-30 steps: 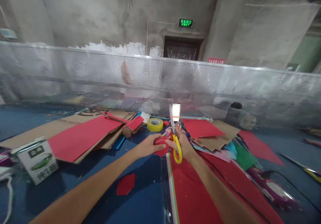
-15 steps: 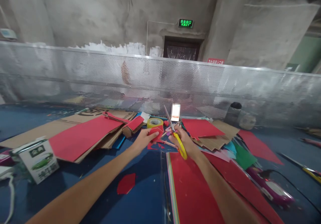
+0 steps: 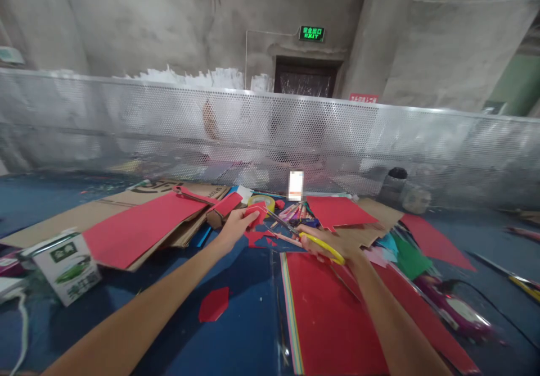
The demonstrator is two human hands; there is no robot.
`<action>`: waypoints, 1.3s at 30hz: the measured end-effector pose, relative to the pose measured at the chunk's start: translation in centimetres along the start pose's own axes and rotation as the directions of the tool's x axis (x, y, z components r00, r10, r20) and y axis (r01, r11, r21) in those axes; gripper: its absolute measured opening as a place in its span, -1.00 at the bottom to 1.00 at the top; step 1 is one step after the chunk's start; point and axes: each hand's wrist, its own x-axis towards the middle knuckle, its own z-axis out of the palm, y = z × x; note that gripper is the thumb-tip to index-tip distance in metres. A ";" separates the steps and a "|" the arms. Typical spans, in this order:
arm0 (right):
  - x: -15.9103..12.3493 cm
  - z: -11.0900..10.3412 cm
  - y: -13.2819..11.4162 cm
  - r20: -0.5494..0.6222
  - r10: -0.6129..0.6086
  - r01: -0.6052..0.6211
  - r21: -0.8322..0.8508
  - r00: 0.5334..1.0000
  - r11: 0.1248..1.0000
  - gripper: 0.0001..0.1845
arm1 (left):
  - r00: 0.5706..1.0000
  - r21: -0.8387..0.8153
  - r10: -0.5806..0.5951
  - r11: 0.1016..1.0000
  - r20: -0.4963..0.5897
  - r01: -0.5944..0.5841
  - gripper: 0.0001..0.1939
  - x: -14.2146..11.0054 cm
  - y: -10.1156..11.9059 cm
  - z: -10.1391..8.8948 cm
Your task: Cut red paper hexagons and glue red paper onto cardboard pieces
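Here my left hand [image 3: 233, 227] is pinched shut on a small red paper piece [image 3: 254, 214], thumb and fingers clamped on its near edge, and I hold it just above the blue tabletop [image 3: 177, 314]. My right hand [image 3: 333, 241] is closed around the yellow-handled scissors [image 3: 310, 238], fingers through the yellow loops; the blades lie low and nearly flat, pointing away from my right palm toward my left hand, and their tips sit just beside the red paper piece. Whether the blades touch the paper I cannot tell, since the spot is small and a little blurred.

Just beyond my left fingertips is a roll of yellow tape [image 3: 261, 200], partly hidden by the paper I hold. Below the scissor blades, between my two hands, a few red scraps [image 3: 255, 236] lie on the blue surface. Under my right wrist and forearm a stack of coloured sheets with a red sheet [image 3: 329, 314] on top spreads toward me. Beside my left forearm, nearer to me, a loose red cut-out [image 3: 214, 304] lies flat. Well out past my left elbow stands a white and green carton [image 3: 67, 266], and beyond my left hand lies cardboard covered with a large red sheet [image 3: 135, 227]. Past my right hand lie pens [image 3: 293, 212] and more red paper on cardboard [image 3: 335, 212].
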 end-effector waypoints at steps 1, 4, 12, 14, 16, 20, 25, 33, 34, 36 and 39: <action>0.1 -0.1 -0.1 0.080 -0.025 0.026 -0.012 0.996 1.000 -0.44 | 1.000 0.005 0.005 1.000 -0.001 -0.005 -0.58 0.0 0.0 0.1; 0.5 -0.4 -0.5 0.197 -0.079 0.082 -0.008 0.977 0.997 -0.41 | 1.000 0.020 0.013 1.000 0.004 -0.013 -0.59 -0.1 0.2 0.4; 0.3 -0.2 -1.8 0.208 -0.098 0.098 0.013 0.973 0.995 -0.43 | 0.999 0.056 0.005 0.998 0.034 -0.007 -0.55 -0.3 0.1 0.8; 0.2 -0.1 -1.9 0.204 -0.096 0.094 0.020 0.974 0.995 -0.44 | 0.999 0.047 0.005 0.999 0.046 -0.007 -0.54 -0.4 0.1 0.9; 0.2 0.0 -1.9 0.197 -0.092 0.086 0.039 0.976 0.996 -0.45 | 0.998 0.040 0.002 0.999 0.058 -0.004 -0.54 -0.4 0.0 0.9; 0.3 0.1 -1.3 0.164 -0.090 0.077 0.084 0.982 0.993 -0.47 | 0.998 0.032 -0.004 0.999 0.062 0.002 -0.55 -0.3 -0.3 0.9; 0.5 -0.1 -0.7 0.151 -0.090 0.086 0.038 0.984 0.996 -0.46 | 0.998 0.038 -0.002 0.999 0.065 -0.001 -0.54 -0.4 -0.1 0.9; 0.6 0.0 -0.4 0.161 -0.088 0.081 0.047 0.983 0.996 -0.34 | 0.998 0.035 -0.003 0.999 0.068 0.000 -0.52 -0.5 0.1 0.9; 0.6 0.0 -0.4 0.161 -0.087 0.082 0.038 0.983 0.996 -0.33 | 0.998 0.029 -0.004 1.000 0.069 0.002 -0.52 -0.4 0.0 0.9; 0.5 0.0 -0.6 0.164 -0.086 0.083 0.026 0.983 0.996 -0.32 | 0.997 0.020 -0.005 1.000 0.074 0.004 -0.53 -0.4 -0.1 0.9; 0.4 0.0 -1.1 0.144 -0.077 0.074 0.027 0.987 0.997 -0.35 | 0.997 0.010 -0.004 1.000 0.077 0.003 -0.54 -0.4 -0.1 0.9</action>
